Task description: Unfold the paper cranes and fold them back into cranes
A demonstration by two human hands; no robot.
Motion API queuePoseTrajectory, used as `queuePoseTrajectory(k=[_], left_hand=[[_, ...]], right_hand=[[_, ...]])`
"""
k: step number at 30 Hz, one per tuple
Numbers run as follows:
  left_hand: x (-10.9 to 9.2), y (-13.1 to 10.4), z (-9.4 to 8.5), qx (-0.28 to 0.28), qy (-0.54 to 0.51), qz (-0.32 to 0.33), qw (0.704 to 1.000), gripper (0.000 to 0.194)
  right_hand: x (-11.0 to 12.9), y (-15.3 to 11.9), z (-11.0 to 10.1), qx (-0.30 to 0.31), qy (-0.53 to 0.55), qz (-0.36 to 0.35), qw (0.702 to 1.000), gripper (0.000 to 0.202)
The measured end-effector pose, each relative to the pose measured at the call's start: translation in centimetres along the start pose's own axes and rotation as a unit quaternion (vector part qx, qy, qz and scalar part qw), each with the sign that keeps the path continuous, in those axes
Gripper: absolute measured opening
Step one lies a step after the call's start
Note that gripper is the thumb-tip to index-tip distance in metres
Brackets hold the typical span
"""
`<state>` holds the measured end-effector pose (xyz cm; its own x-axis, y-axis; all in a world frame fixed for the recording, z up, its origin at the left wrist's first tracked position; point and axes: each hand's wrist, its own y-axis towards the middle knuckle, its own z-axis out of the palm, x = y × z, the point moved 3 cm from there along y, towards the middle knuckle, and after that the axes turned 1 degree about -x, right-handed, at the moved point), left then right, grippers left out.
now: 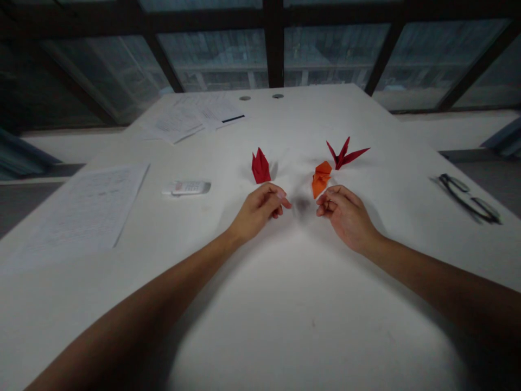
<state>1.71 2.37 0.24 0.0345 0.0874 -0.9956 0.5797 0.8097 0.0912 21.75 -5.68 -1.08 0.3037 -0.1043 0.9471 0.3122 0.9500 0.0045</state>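
Observation:
Loosely curled, my left hand (262, 209) hovers over the white table with nothing visible in its fingers. Just beyond its knuckles stands a red folded-paper figure (261, 166). My right hand (345, 213) is also half curled, its fingertips close to the lower end of an orange folded-paper figure (321, 178); whether they touch it is hard to tell. Behind the orange figure is a second red folded-paper piece (344, 156) with long pointed tips. A gap with a dark shadow separates my two hands.
A white remote-like device (190, 188) lies left of my left hand. Printed sheets (89, 203) cover part of the table's left side, with more papers (191, 115) farther back. Black-framed glasses (468, 196) rest near the right edge. Dark-framed windows (277, 43) stand beyond the table.

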Motion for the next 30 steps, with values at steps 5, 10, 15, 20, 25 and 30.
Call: queuePoseTrajectory(k=[5, 10, 15, 20, 25, 30], left_hand=[[-0.5, -1.6, 2.1, 0.166, 0.318, 0.115, 0.926, 0.016], [-0.7, -1.5, 2.3, 0.171, 0.371, 0.152, 0.900, 0.014], [-0.8, -1.5, 2.4, 0.182, 0.402, 0.175, 0.880, 0.012], [-0.6, -1.6, 2.5, 0.185, 0.417, 0.192, 0.869, 0.008], [-0.3, -1.6, 2.4, 0.172, 0.451, 0.207, 0.851, 0.004], [-0.2, -1.7, 2.4, 0.181, 0.454, 0.206, 0.848, 0.012]], right_hand=[[-0.2, -0.1, 0.0, 0.013, -0.022, -0.010, 1.000, 0.014], [-0.7, -0.1, -0.1, 0.040, -0.059, -0.023, 0.997, 0.012], [-0.7, -0.4, 0.0, 0.073, -0.126, -0.046, 0.988, 0.014], [-0.2, -1.5, 0.9, 0.139, -0.250, -0.086, 0.954, 0.009], [0.5, -1.9, 1.5, 0.247, -0.422, -0.234, 0.840, 0.009], [1.7, 0.1, -0.9, 0.071, -0.505, -0.342, 0.789, 0.019]])
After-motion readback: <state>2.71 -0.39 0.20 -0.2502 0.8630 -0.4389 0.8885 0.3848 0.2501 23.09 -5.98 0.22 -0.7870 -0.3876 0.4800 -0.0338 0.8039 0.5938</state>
